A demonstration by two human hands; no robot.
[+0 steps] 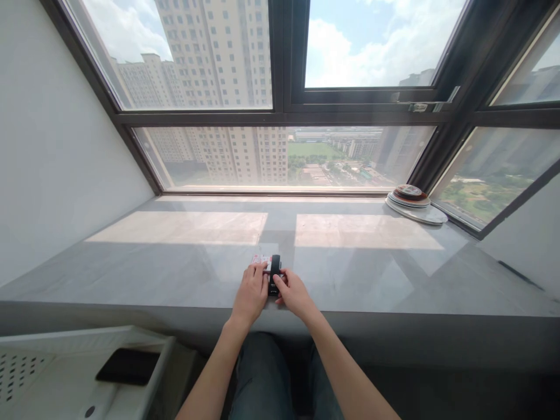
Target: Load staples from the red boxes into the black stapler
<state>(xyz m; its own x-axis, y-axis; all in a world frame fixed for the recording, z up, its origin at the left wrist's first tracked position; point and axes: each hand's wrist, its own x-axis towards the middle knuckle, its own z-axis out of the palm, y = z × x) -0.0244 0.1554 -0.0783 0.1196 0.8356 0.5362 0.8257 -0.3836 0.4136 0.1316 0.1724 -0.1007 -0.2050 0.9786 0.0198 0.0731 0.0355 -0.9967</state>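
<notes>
A small black device, perhaps a stapler (275, 274), stands on the grey marble sill near its front edge, its long side pointing away from me. My right hand (292, 291) grips it from the right, thumb on its top and fingers curled at its side. Just left of it, my left hand (254, 289) lies with fingers close together on a small white card with red print (261, 259). The card's far part shows beyond the fingertips and reaches the device's left side. How firmly the left fingers hold the card is hidden.
Stacked plates or lids (411, 204) sit at the sill's back right corner by the window frame (280, 118). Below the sill (350, 280) at the lower left is a white plastic basket (65, 344) with a dark phone-like slab (129, 366) on it.
</notes>
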